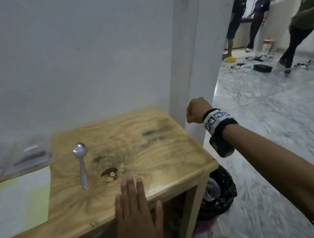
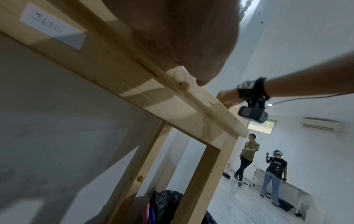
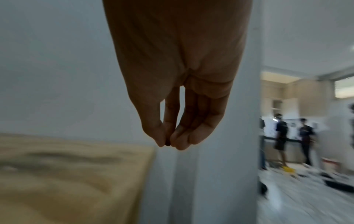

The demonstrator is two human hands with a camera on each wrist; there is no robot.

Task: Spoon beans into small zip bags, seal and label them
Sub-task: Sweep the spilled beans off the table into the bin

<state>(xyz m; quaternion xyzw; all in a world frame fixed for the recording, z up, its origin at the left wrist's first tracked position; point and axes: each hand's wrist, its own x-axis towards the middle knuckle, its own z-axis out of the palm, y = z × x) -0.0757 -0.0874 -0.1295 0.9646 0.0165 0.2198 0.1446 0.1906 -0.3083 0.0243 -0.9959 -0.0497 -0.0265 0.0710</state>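
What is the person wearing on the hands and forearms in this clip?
Both hands are bare, no gloves. The right hand has a black wrist strap with black-and-white square code tags and a small black camera beneath; a thin cable trails from it. The left hand shows nothing worn; no sleeves visible.

The zip bags (image 1: 13, 162) at the left of the worktop (image 1: 155, 139) are blurry, and the picture's edge cuts them off. Dark stuff sits inside them, too fuzzy to name. The yellow paper (image 1: 15, 203) is cut off at the left too. The right hand (image 3: 172, 113) pinches something tiny and dark (image 3: 167, 143) at its fingertips (image 3: 180, 145), too small to tell what it is. From the head view, that hand's fingers are hidden behind its back. The left hand (image 1: 137, 220) lies over the worktop's front edge, and its wrist runs out of the bottom of the picture. The people (image 1: 247, 18) far off are blurry.
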